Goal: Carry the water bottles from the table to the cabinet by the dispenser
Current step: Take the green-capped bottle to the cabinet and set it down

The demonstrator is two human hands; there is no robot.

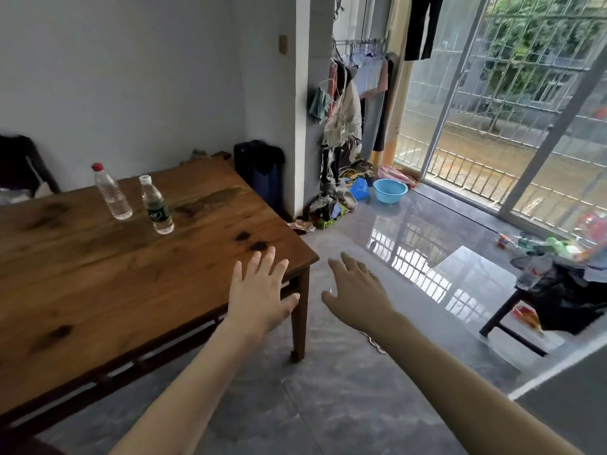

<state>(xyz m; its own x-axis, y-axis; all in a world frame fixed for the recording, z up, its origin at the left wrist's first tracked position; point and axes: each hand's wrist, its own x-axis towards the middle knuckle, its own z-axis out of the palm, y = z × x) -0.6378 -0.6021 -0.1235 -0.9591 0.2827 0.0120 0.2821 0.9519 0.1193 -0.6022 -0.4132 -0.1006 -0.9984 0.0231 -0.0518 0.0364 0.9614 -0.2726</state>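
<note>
Both hands are held out flat with fingers spread, holding nothing — the left hand (259, 290) over the near right corner of the wooden table (98, 274), the right hand (358, 290) over the grey tiled floor (328, 389) just beside it. Further left on the table stand two clear plastic bottles, upright and close together: a red-capped bottle (112, 192) and a white-capped bottle (157, 205) with a dark green label. Beyond, on the right, a blue basin (390, 190) sits on the floor near a barred sliding window (525, 93).
</note>
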